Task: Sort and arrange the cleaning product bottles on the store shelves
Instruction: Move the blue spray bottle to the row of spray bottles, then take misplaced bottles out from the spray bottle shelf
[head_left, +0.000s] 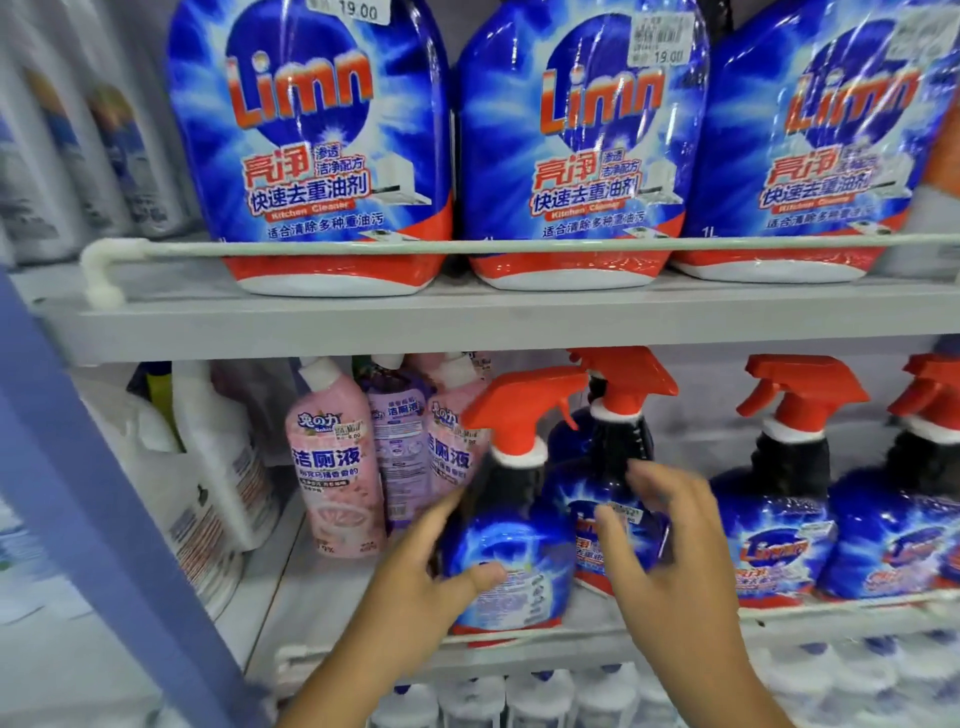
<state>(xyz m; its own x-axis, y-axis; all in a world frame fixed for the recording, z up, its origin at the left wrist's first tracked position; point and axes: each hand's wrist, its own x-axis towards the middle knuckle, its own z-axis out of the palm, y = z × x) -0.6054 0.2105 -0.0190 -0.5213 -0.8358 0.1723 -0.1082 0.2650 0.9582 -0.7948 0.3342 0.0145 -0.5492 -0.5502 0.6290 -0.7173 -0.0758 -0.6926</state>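
A person is working along the lower shelf (519, 652) of a store display, handling a blue spray bottle (511, 561) with a red trigger head that is standing at the front edge, just behind the guard rail. The left hand (415, 577) is gripping this bottle low on its body, thumb pressing across the label and the fingers (441, 512) wrapping round the bottle's left flank. The bottle's long axis is running upright, with perhaps a slight tilt, and its trigger nozzle is pointing right. The right hand (670, 551) is hovering just right of it with fingers spread and loosely curved, holding nothing, in front of a second spray bottle (613, 519) standing directly behind and to the right; motion blur is making any contact there impossible to judge. The left hand is the one in control, and the bottle is lying directly ahead of its palm, so any shift probably depends on that grip. More matching spray bottles (779, 535) are lining up farther right, pink bottles (337, 467) are crowding the left, and large blue refill bottles (311, 145) are filling the upper shelf.
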